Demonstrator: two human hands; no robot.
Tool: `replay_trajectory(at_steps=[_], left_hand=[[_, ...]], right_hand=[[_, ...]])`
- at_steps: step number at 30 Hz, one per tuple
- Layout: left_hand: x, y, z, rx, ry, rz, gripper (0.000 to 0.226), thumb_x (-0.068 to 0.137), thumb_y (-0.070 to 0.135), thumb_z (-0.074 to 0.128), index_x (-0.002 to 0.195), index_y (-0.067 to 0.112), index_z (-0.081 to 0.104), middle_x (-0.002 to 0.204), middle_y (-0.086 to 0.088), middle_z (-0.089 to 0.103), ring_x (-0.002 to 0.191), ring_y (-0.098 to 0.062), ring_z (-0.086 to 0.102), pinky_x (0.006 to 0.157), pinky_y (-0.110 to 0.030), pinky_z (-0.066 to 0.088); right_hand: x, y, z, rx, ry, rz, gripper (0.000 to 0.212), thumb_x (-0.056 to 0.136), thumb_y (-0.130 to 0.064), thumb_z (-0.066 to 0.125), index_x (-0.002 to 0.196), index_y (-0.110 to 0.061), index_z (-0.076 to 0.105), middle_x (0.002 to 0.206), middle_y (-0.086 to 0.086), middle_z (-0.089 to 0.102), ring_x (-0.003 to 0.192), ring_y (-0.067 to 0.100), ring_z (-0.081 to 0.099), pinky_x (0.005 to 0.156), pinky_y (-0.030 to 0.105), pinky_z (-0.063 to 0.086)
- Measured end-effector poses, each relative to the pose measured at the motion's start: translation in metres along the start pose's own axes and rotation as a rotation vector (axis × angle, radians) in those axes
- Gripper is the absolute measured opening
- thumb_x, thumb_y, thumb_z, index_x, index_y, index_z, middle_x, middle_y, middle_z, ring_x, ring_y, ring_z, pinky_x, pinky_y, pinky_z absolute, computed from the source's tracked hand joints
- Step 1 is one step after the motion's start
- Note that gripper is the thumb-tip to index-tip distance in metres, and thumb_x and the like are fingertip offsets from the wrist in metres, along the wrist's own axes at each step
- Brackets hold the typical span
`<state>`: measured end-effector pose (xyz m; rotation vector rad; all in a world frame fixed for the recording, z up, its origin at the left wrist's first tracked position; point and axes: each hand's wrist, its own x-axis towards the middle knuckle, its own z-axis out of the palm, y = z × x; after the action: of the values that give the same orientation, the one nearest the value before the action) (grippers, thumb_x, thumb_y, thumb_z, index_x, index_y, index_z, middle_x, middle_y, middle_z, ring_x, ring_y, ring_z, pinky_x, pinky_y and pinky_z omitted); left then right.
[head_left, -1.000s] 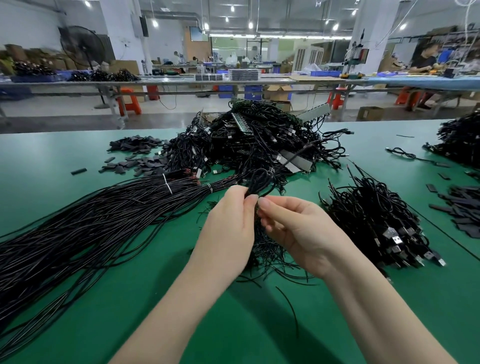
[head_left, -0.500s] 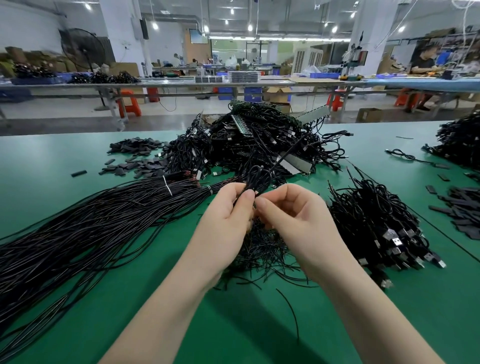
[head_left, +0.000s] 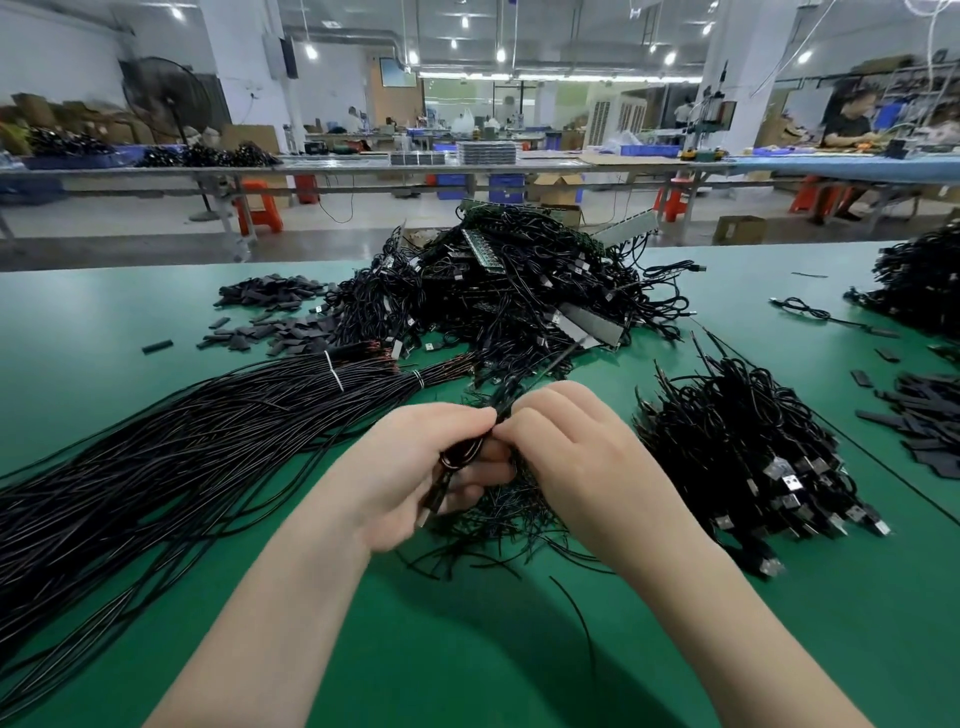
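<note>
My left hand (head_left: 415, 467) grips a small coiled black cable (head_left: 460, 460) over the middle of the green table (head_left: 467, 649); a plug end sticks out below the fingers. My right hand (head_left: 582, 457) pinches the same cable where its free end rises toward the far pile. Both hands meet thumb to fingertip above a heap of thin black wire ties (head_left: 509, 519). What the right fingertips hold beside the cable is hidden.
A long bundle of straight black cables (head_left: 182, 452) lies to the left. A big tangled cable pile (head_left: 519, 296) sits behind the hands, coiled finished cables (head_left: 753, 457) to the right, flat black pieces (head_left: 275, 317) far left and at the right edge (head_left: 930, 426).
Both hands have come nearer to me and lower. The cable loop, earlier above the fingertips, now lies coiled inside my left hand's grip.
</note>
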<state>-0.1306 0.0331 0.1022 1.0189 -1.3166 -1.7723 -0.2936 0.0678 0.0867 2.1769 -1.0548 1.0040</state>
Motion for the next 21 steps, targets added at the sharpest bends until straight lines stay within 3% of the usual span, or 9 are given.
replay_trajectory(at_steps=[3,6,9,11,15,21], left_hand=[[-0.001,-0.003,0.006,0.212,0.055,0.264,0.018,0.098,0.018,0.054,0.086,0.013,0.067,0.072,-0.001,0.073,0.071,-0.017,0.073,0.057,-0.019,0.051],[0.0,-0.005,0.008,0.258,0.092,0.416,0.01,0.1,0.014,0.05,0.102,0.006,0.057,0.07,0.002,0.071,0.072,-0.013,0.071,0.062,-0.015,0.049],[-0.002,-0.003,0.009,0.237,0.118,0.509,0.007,0.1,0.011,0.05,0.102,0.007,0.057,0.069,0.004,0.068,0.066,-0.008,0.067,0.063,-0.013,0.048],[-0.003,-0.002,0.007,0.286,0.127,0.555,0.007,0.099,0.013,0.051,0.103,0.012,0.057,0.07,0.006,0.068,0.069,-0.008,0.067,0.068,-0.016,0.05],[-0.005,-0.002,0.005,0.406,0.082,0.603,0.008,0.1,0.016,0.051,0.101,0.017,0.058,0.07,0.009,0.066,0.073,-0.008,0.067,0.082,-0.022,0.053],[-0.007,-0.002,0.006,0.461,-0.034,0.614,0.017,0.099,0.009,0.049,0.101,0.021,0.061,0.071,0.007,0.065,0.071,-0.008,0.066,0.077,-0.019,0.051]], right_hand=[[0.0,0.0,0.001,0.204,0.071,0.203,0.008,0.079,0.003,0.07,0.081,-0.004,0.071,0.079,0.003,0.067,0.075,0.023,0.061,0.073,0.03,0.048],[0.004,-0.002,-0.004,0.545,0.117,0.537,0.019,0.077,-0.003,0.077,0.087,-0.019,0.072,0.079,-0.014,0.069,0.074,0.002,0.062,0.072,0.013,0.048],[0.008,-0.002,-0.012,1.134,0.039,0.82,0.019,0.076,-0.016,0.078,0.094,-0.02,0.073,0.081,-0.003,0.074,0.072,0.005,0.068,0.068,0.015,0.051],[0.01,-0.001,-0.016,1.319,-0.055,0.975,0.019,0.076,-0.029,0.081,0.09,-0.017,0.077,0.08,0.002,0.073,0.069,0.008,0.064,0.063,0.017,0.05],[0.012,-0.001,-0.019,1.359,-0.168,1.17,0.021,0.064,-0.039,0.074,0.073,-0.021,0.079,0.076,0.002,0.073,0.063,0.008,0.063,0.059,0.018,0.052],[0.01,0.003,-0.022,1.327,-0.151,1.069,0.019,0.074,-0.036,0.067,0.071,-0.018,0.072,0.073,0.001,0.066,0.065,0.008,0.057,0.057,0.018,0.047]])
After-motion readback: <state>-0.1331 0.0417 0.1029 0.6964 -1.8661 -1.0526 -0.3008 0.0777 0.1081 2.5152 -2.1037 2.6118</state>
